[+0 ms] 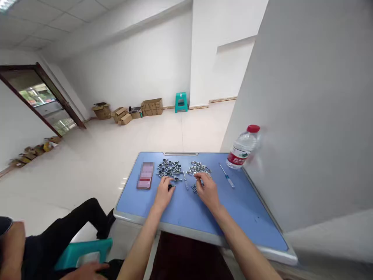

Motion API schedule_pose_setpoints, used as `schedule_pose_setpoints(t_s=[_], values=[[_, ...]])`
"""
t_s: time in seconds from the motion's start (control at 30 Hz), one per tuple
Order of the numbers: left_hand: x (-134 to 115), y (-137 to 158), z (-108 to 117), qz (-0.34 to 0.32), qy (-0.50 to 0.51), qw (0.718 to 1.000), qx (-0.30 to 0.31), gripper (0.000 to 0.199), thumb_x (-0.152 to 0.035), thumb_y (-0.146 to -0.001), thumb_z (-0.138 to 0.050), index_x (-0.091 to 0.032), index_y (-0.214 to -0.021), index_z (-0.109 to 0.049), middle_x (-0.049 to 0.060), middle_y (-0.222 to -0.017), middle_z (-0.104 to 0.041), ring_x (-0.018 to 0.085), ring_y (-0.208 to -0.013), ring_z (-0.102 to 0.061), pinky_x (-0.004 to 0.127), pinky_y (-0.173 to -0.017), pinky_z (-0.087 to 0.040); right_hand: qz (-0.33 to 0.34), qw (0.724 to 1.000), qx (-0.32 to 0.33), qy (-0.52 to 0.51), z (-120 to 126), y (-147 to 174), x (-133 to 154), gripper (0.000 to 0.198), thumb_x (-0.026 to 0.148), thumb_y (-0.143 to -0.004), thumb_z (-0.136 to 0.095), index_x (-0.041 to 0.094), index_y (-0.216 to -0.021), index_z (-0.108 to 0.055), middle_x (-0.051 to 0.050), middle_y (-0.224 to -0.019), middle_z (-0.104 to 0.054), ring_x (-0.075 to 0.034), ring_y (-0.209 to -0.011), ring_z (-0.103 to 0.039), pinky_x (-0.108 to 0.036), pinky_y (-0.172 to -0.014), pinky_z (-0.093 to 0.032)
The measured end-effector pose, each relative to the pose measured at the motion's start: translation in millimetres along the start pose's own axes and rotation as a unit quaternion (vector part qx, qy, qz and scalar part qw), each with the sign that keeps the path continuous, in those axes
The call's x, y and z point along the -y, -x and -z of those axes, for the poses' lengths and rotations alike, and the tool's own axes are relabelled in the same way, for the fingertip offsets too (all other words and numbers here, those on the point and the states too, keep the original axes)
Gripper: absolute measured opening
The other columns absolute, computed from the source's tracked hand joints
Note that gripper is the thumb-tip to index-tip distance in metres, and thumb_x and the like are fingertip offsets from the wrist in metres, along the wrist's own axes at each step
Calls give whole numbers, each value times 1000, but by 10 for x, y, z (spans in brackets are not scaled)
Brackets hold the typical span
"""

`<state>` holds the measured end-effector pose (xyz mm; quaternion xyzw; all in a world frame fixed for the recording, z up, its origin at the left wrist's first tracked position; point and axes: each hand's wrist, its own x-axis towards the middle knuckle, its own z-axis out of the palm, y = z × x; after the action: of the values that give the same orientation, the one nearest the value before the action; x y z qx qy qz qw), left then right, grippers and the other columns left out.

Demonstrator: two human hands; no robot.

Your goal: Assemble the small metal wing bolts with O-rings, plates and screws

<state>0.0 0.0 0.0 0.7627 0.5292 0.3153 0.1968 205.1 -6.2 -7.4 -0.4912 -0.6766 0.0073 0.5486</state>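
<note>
**Bending Both Hands Low Over a Blue Table (180,212)**

Slants the left forearm up from the bottom edge, leaning rightward, in a nearly straight line through the wrist. Holds the left hand (163,192) at the near side of a pile of ring fittings (169,168), back upward and fingers bent, with thumb and forefinger closed around a loose ring fitting (169,187). Shows its dark opening in the gap between them.

Slants the right forearm in from the lower right, leaning leftward. Arches the right hand (208,190) just in front of a heap of metal hooks (201,166), with knuckles high, fingers curled down, and the tips of thumb and forefinger close together. Cannot tell of anything gripped there. Has small metal bits (194,189) just beside the right thumb, partly covered by the hand.

Has a clear-handled screwdriver (185,182) lying between the hands, pointing away. Shows a second screwdriver (229,179) to the right, near a red-capped bottle (240,151), and a flat pink item (145,175), blurred over, to the left of the pile.
</note>
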Motion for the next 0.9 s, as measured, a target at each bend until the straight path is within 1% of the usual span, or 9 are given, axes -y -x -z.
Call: schedule_pose_setpoints(t_s=[0.13, 0.23, 0.3, 0.37, 0.63, 0.73, 0.8, 0.83, 0.9], values=[[-36, 139, 62, -19, -7, 1000, 3, 33, -9, -82, -61, -21, -113, -60, 7, -119, -59, 22, -101, -61, 39, -93, -44, 25, 1000, 17, 1, -12, 9, 69, 21, 7, -83, -43, 20, -91, -58, -6, -85, -65, -21, -80, -62, -32, -72, -49], [-108, 152, 96, -63, -19, 997, 41, 31, -15, -83, -65, -26, -112, -65, 4, -120, -63, 25, -111, -57, 42, -97, -39, 30, 999, 31, -1, -27, 16, 134, 21, 8, -83, -44, 21, -91, -59, -7, -88, -65, -22, -85, -63, -32, -74, -49], [-153, 111, 93, -113, -62, 989, 77, 33, -16, -85, -63, -28, -116, -64, 4, -123, -63, 25, -111, -56, 42, -96, -39, 25, 999, 33, 0, -30, 11, 158, 21, 8, -84, -44, 21, -91, -60, -7, -90, -66, -22, -87, -63, -34, -76, -49], [-171, 47, 65, -132, -91, 983, 85, 35, -17, -87, -62, -27, -120, -62, 4, -127, -62, 24, -112, -55, 42, -95, -40, 15, 999, 29, 2, -18, -5, 151, 21, 8, -84, -43, 21, -90, -60, -7, -90, -66, -22, -88, -63, -34, -77, -50], [-118, -154, -34, -117, -67, 989, 60, 32, -19, -87, -62, -24, -118, -62, 5, -129, -61, 26, -115, -53, 45, -97, -40, -63, 998, -24, 17, 174, -93, -1, 19, 11, -87, -42, 21, -90, -58, -6, -87, -65, -21, -83, -63, -34, -75, -50], [-85, -125, 34, -103, -42, 993, 33, 30, -19, -88, -58, -23, -118, -62, 6, -126, -62, 24, -117, -52, 43, -100, -39, -80, 996, -23, 19, 233, -71, -16, 18, 12, -87, -42, 21, -89, -57, -6, -85, -65, -21, -81, -63, -33, -73, -50], [-33, -75, 106, -78, -23, 997, 6, 31, -14, -89, -50, -22, -117, -62, 6, -124, -62, 24, -117, -53, 44, -102, -38, -81, 996, -14, 18, 249, -45, -9, 18, 11, -87, -41, 21, -89, -57, -5, -85, -65, -20, -79, -62, -33, -71, -49], [-1, -45, 143, -51, 16, 998, -14, 34, -10, -86, -49, -22, -113, -64, 6, -119, -64, 23, -113, -56, 43, -100, -39, -79, 997, -9, 17, 248, -32, 1, 19, 11, -87, -41, 21, -89, -57, -5, -85, -65, -20, -79, -62, -33, -71, -49], [60, 22, 212, -36, 29, 999, -16, 42, -3, -79, -46, -22, -113, -64, 6, -115, -66, 22, -108, -58, 41, -96, -44, -67, 998, 5, 13, 231, -10, 42, 19, 11, -88, -41, 21, -91, -57, -6, -86, -65, -20, -80, -62, -33, -71, -49]])
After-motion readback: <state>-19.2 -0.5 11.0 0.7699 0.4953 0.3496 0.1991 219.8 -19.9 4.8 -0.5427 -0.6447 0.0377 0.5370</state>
